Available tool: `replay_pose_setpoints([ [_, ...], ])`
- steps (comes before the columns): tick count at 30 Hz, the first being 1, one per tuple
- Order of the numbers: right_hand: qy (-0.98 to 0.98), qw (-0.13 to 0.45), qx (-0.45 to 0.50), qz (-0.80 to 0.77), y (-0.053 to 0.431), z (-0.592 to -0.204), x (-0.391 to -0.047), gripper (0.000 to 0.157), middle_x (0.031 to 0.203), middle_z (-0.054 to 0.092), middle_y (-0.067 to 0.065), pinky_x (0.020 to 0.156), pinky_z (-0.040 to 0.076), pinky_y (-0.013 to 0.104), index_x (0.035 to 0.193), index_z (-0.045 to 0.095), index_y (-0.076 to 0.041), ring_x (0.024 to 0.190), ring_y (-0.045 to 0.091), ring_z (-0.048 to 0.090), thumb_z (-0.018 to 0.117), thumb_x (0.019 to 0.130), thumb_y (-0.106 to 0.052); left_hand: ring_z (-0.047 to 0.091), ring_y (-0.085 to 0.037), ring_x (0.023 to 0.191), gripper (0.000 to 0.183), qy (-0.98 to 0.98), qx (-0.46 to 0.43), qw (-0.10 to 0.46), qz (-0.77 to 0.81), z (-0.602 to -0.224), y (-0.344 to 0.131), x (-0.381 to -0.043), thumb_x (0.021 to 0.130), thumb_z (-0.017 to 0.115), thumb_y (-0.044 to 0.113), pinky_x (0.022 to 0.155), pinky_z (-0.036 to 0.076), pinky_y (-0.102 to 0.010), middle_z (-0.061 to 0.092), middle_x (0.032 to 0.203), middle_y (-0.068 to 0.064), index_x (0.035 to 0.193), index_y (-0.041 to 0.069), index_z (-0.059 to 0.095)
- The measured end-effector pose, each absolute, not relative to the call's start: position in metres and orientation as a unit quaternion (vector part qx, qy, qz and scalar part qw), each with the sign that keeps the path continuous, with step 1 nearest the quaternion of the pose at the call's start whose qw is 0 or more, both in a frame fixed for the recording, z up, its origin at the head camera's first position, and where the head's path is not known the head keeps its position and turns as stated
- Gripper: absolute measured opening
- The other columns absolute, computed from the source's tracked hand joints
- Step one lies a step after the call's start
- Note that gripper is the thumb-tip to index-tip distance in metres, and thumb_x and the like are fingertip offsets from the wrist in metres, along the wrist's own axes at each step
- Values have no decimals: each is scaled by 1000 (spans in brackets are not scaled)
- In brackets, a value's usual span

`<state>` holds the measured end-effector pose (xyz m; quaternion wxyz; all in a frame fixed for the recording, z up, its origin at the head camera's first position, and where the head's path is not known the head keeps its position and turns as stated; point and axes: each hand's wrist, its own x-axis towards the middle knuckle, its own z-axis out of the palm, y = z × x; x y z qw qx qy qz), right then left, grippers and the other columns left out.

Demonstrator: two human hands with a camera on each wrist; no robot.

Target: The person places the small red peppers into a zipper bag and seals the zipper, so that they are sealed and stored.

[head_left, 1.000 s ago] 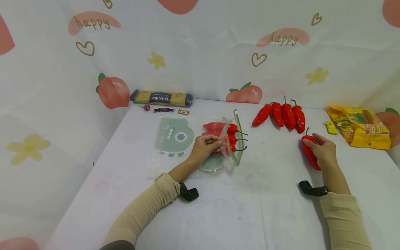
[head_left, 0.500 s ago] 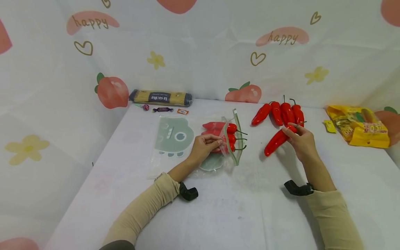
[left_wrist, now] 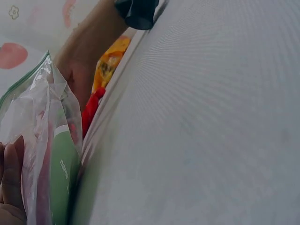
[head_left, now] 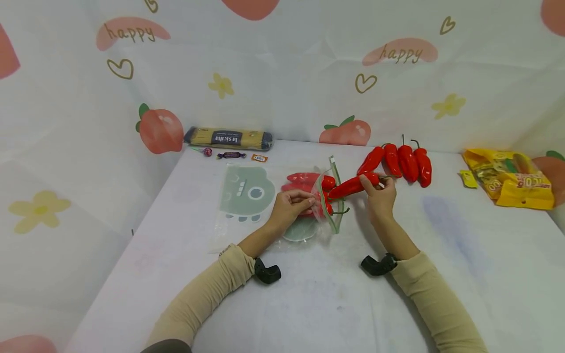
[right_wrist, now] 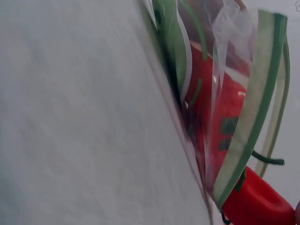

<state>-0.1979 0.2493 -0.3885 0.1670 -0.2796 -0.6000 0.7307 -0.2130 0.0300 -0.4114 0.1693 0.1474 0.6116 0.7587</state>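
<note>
A clear zip bag (head_left: pixel 247 230) with a green seal and a dinosaur print lies on the table, its mouth facing right. My left hand (head_left: pixel 287 211) pinches the bag's upper film near the mouth, holding it raised. Several red peppers (head_left: pixel 304 178) lie inside, stems toward the opening. In my right hand (head_left: pixel 380 198) another red pepper (head_left: pixel 353 187) is pinched by its stem end, its tip at the bag's mouth. The right wrist view has this pepper (right_wrist: pixel 258 199) beside the green seal strip (right_wrist: pixel 255 108). The left wrist view shows the left fingers (left_wrist: pixel 11 176) against the film.
Several red peppers (head_left: pixel 408 164) lie in a row at the back right. Beyond them are a small yellow packet (head_left: pixel 468 179) and a yellow candy bag (head_left: pixel 512 179). At the back left lie a pasta pack (head_left: pixel 227 138), a lollipop (head_left: pixel 207 152) and two wrapped candies (head_left: pixel 231 155).
My right hand has carried the pepper from the right side of the table leftward to the bag's mouth, turning its tip to the left. My left hand has stayed on the bag.
</note>
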Motion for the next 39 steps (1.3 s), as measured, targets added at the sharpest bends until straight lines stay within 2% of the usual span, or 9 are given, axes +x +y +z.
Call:
replay_pose_setpoints([
  [3, -581, 124, -245, 767, 244, -390, -194, 43, 107, 51, -4, 98, 44, 19, 127, 43, -5, 95, 5, 51, 56, 91, -23, 67, -5, 69, 22, 602, 155, 162, 766, -411, 30, -213, 86, 59, -2, 64, 56, -19, 71, 80, 2, 103, -16, 59],
  [6, -534, 75, -212, 815, 242, -389, -190, 46, 110, 54, -2, 106, 36, 27, 130, 42, 0, 100, 6, 51, 52, 93, -24, 67, -5, 68, 23, 593, 161, 154, 774, -410, 30, -212, 86, 59, -3, 64, 56, -20, 71, 82, 1, 104, -17, 58],
  [9, -537, 14, -193, 821, 242, -390, -186, 34, 103, 58, -5, 100, 41, 22, 118, 52, -6, 97, 6, 53, 57, 90, -23, 67, -5, 68, 23, 593, 158, 147, 776, -410, 30, -211, 85, 60, -1, 64, 56, -20, 71, 83, 2, 104, -15, 59],
  [12, -628, -50, -159, 760, 241, -395, -185, 23, 93, 60, -12, 87, 48, 13, 105, 59, -12, 90, 4, 53, 63, 87, -25, 66, -5, 67, 23, 591, 154, 142, 779, -410, 30, -211, 86, 60, 0, 64, 56, -20, 70, 80, 5, 104, -14, 59],
  [14, -696, -69, -128, 703, 239, -400, -186, 28, 90, 61, -16, 78, 50, 10, 108, 61, -7, 86, 3, 53, 64, 86, -26, 66, -5, 68, 24, 588, 155, 142, 781, -410, 31, -211, 86, 60, 1, 65, 56, -20, 70, 79, 5, 104, -14, 59],
  [18, -758, -46, -102, 643, 240, -405, -189, 43, 91, 64, -17, 78, 49, 9, 120, 57, 0, 86, 0, 56, 63, 87, -27, 66, -6, 68, 25, 580, 158, 148, 786, -410, 31, -211, 86, 60, 1, 66, 56, -19, 70, 79, 5, 105, -15, 58],
  [23, -699, 43, -137, 701, 257, -397, -199, 45, 110, 64, -5, 91, 45, 12, 129, 50, -4, 102, 6, 57, 59, 89, -23, 67, -6, 72, 23, 579, 158, 148, 786, -410, 31, -211, 86, 59, 0, 66, 56, -18, 70, 80, 6, 105, -14, 59],
  [29, -642, 135, -220, 722, 287, -386, -226, 51, 141, 44, 2, 108, 33, 22, 139, 41, -16, 127, 11, 42, 56, 91, -18, 67, -5, 71, 24, 583, 153, 147, 784, -409, 30, -211, 86, 59, -1, 65, 56, -18, 70, 79, 7, 105, -15, 58],
  [39, -706, 131, -291, 633, 303, -393, -270, 67, 152, 19, -6, 114, 20, 21, 147, 17, -23, 141, 6, 16, 54, 92, -19, 66, -5, 71, 25, 592, 157, 144, 778, -409, 29, -211, 86, 61, 2, 65, 56, -18, 71, 82, 5, 105, -15, 58],
])
